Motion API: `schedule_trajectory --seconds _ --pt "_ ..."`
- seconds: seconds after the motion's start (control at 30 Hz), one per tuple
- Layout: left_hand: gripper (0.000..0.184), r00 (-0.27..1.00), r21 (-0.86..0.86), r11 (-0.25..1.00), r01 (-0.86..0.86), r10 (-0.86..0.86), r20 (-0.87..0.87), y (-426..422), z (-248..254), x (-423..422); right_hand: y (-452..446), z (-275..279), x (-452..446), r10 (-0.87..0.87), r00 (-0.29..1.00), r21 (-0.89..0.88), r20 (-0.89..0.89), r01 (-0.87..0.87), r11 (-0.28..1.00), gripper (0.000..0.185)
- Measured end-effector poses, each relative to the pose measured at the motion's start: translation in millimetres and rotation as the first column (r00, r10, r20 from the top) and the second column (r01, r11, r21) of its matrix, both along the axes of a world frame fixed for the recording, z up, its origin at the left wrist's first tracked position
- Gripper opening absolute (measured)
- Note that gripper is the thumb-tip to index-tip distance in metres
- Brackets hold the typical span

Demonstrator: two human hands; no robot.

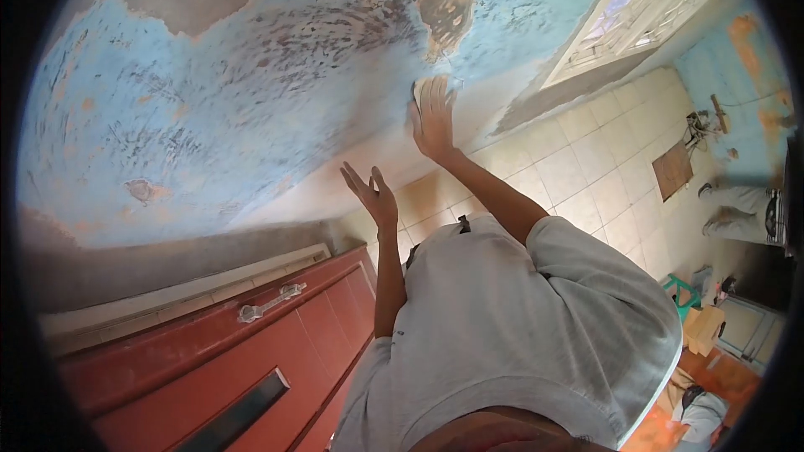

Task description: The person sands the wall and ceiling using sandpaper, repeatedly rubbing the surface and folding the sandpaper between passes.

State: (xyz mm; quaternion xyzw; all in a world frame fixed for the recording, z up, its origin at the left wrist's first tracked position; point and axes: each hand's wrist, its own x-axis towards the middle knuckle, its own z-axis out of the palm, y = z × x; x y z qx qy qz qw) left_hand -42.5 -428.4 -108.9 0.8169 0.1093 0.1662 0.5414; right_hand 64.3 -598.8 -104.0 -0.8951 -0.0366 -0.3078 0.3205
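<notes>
While the left hand [374, 199] hangs open and empty near the wall [209, 100], the right hand [435, 124], fingers nearly straight, holds a pale pad [419, 90] flat against it just right, where the ragged bare patch [442, 12] beyond could snag the pad and make it slip.

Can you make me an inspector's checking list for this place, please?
Surface: blue wall, patchy, grey and orange showing.
Job's things: pale pad against the wall.
Clutter: green plastic item, box, brown board on the floor.
Grippers: bare hands; right hand flat over the pad, left hand open, empty.
Cables: dark tangle, perhaps wires; too small to tell.
Surroundings: red door, window grille, another person's legs.
</notes>
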Motion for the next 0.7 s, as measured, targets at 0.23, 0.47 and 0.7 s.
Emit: schedule_trajectory --seconds 0.23,0.47,0.7 --pt "0.071 1.0 -0.056 0.998 0.014 -0.014 -0.009 5 -10 -9 -24 82 34 -0.15 0.973 0.024 0.177 0.148 0.989 0.07" --pt "0.07 0.998 -0.061 0.997 0.04 -0.042 -0.038 -10 -10 -12 -21 -12 -17 0.042 0.995 -0.032 -0.089 -0.045 0.998 0.067" --pt "0.067 0.999 0.071 0.997 -0.014 0.017 -0.038 1 -18 -15 -49 88 24 -0.03 0.987 -0.064 0.16 0.04 0.997 0.069"
